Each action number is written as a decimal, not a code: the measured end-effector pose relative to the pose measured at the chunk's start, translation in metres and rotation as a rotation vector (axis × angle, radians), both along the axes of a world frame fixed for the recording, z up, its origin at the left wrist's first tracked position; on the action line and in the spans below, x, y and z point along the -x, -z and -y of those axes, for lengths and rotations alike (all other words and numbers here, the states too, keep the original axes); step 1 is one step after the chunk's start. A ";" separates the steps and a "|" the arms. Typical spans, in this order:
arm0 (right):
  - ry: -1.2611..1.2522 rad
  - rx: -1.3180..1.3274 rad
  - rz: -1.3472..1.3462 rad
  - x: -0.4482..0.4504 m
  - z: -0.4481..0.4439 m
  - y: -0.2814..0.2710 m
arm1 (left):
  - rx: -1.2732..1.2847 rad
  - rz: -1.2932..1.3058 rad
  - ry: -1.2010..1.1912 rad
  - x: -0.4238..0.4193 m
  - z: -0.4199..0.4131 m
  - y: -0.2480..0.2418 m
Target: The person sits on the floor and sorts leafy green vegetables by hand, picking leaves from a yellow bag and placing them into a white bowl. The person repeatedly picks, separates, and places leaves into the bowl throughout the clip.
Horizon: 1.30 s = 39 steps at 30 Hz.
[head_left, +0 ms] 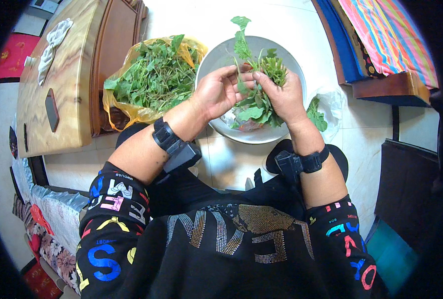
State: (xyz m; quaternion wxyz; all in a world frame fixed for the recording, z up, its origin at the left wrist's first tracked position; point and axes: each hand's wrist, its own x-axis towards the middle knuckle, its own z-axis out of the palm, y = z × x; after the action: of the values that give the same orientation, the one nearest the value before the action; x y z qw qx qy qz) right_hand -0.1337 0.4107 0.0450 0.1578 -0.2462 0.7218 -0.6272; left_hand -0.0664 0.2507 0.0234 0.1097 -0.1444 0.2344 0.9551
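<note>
A bunch of leafy green stems (273, 69) is gripped in my right hand (287, 93), cut ends up and leaves hanging below. One long sprig with lobed leaves (241, 43) rises from beside my right thumb. My left hand (221, 89) is half curled, palm towards me, its fingertips close to that thumb. A thin small-leaved sprig (241, 80) lies across its fingers; whether they grip it is unclear. Both hands are over a wide grey metal basin (215, 56). Under the bunch, partly hidden, clear plastic (249, 125) lies in the basin.
A yellow plastic bag (131, 121) heaped with leafy greens (154, 71) stands left of the basin. At the right, a clear plastic bag (333, 108) holds some leaves (316, 116). The marble-patterned table (70, 108) bears a phone (52, 110) and a white cloth (53, 48). A wooden seat (393, 88) borders the right.
</note>
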 end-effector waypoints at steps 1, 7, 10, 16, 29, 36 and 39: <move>-0.002 -0.054 -0.058 0.000 -0.002 -0.002 | 0.069 0.073 -0.004 0.000 0.001 -0.002; -0.060 -0.066 -0.252 -0.002 0.000 -0.007 | 0.078 -0.008 0.020 0.000 0.007 -0.012; -0.049 -0.091 -0.244 0.000 -0.002 -0.007 | 0.203 0.093 -0.086 0.004 0.016 -0.016; 0.050 -0.312 -0.285 0.016 -0.017 -0.010 | 1.021 -0.078 -0.521 0.013 0.064 -0.043; -0.212 -0.504 -0.610 0.008 -0.016 -0.010 | 1.719 -0.561 0.472 0.000 0.016 -0.021; -0.069 -0.228 -0.264 0.004 -0.010 -0.002 | 1.509 -0.609 0.270 0.002 0.012 -0.023; 0.123 0.002 0.121 0.007 -0.009 -0.004 | 1.593 -0.715 0.247 0.003 0.013 -0.026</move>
State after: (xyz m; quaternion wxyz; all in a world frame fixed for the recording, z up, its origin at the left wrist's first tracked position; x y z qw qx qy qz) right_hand -0.1411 0.4197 0.0486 0.1619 -0.1632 0.7241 -0.6503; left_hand -0.0693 0.2380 0.0494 -0.0011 0.1558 0.8649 0.4771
